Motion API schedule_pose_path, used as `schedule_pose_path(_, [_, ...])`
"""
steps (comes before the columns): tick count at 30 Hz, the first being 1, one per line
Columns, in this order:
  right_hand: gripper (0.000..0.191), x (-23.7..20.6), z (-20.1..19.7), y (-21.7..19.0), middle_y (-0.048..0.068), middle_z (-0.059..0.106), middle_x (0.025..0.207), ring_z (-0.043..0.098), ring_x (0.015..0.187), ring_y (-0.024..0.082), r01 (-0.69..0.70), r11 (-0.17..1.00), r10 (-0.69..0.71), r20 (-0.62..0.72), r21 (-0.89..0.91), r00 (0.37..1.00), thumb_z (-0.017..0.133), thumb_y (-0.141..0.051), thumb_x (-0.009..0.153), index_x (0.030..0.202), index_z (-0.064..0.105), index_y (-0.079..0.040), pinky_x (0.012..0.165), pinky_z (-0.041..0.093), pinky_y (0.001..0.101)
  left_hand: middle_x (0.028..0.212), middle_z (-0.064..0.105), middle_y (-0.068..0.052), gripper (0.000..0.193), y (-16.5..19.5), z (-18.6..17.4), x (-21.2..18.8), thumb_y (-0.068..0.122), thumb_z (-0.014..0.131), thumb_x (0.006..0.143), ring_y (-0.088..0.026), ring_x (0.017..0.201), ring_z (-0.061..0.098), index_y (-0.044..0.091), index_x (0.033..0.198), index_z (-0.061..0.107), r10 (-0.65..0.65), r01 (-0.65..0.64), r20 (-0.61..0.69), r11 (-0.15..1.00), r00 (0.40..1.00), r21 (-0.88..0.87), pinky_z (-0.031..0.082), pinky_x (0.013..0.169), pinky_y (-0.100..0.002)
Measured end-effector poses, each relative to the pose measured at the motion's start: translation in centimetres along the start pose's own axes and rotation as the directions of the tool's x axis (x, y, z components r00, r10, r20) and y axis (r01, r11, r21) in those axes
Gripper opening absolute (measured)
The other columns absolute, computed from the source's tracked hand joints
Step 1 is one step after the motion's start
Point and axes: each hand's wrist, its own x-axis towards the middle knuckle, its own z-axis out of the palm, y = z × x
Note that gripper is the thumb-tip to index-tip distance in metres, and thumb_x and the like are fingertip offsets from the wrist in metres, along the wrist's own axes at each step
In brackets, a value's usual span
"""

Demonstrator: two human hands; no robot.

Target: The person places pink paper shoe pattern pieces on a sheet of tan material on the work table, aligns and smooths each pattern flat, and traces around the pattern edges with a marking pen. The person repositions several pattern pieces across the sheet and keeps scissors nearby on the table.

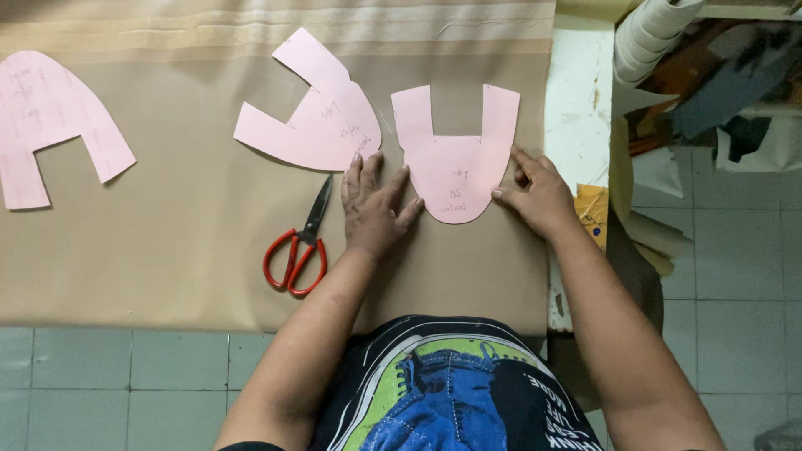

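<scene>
While both hands are lying flat and open, the left hand [372,209] and right hand [539,196] are pinning the pink paper pattern [455,154] against the tan sheet [167,242] on the worktop, probably so it isn't sliding. Red scissors [299,242] are sitting just beside the left one.

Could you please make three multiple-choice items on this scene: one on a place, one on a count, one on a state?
1. Where do the red-handled scissors lie?
A. beside the left hand
B. beside the right hand
C. on the floor

2. How many pink paper patterns lie on the tan material?
A. two
B. three
C. five

3. How are the scissors?
A. held open
B. lying closed
C. cutting paper

Answers:
1 A, they lie just outside the left hand.
2 B, three pink pieces show.
3 B, blades together, no hand touching them.
</scene>
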Motion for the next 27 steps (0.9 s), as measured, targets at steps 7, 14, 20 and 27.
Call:
schedule_pose_path(7, [0.087,-0.16,0.06,0.29,0.005,0.056,0.103,0.059,0.095,0.021,0.025,1.000,-0.024,-0.004,0.016,1.000,0.087,-0.033,0.073,0.152,0.053,-0.028,0.088,0.050,0.0348,0.156,0.039,-0.014,0.059,-0.23,0.13,-0.06,0.054,0.076,0.082,-0.041,0.152,0.021,0.026,0.134,0.069,0.023,-0.023,-0.038,1.000,0.999,0.001,0.016,0.123,-0.056])
schedule_pose_path(14, [0.086,0.17,0.12,0.57,0.007,0.057,0.103,0.061,0.097,0.022,0.029,1.000,-0.029,-0.006,-0.008,1.000,0.087,-0.035,0.073,0.152,0.053,-0.028,0.089,0.051,0.0357,0.155,0.040,-0.014,0.058,-0.23,0.33,0.24,0.053,0.077,0.082,-0.041,0.151,0.022,0.026,0.133,0.069,0.030,-0.030,-0.047,1.000,0.998,0.006,0.016,0.123,-0.057])
schedule_pose_path(20, [0.087,0.21,0.24,0.78,0.007,0.058,0.104,0.061,0.097,0.023,0.019,1.000,-0.019,-0.005,-0.017,1.000,0.086,-0.036,0.074,0.153,0.052,-0.028,0.089,0.051,0.0361,0.156,0.039,-0.015,0.059,-0.19,0.34,0.15,0.054,0.075,0.084,-0.042,0.152,0.022,0.025,0.135,0.068,0.050,-0.049,-0.040,0.999,0.998,0.023,0.015,0.123,-0.058])
schedule_pose_path(27, [0.086,0.33,0.26,0.83,0.008,0.058,0.108,0.062,0.101,0.023,0.049,0.998,-0.049,-0.009,-0.029,0.999,0.086,-0.038,0.075,0.153,0.051,-0.024,0.091,0.051,0.0365,0.157,0.039,-0.016,0.060,-0.05,0.53,0.40,0.056,0.073,0.085,-0.041,0.152,0.021,0.024,0.136,0.068,0.051,-0.050,-0.030,0.998,0.998,0.046,0.015,0.123,-0.058])
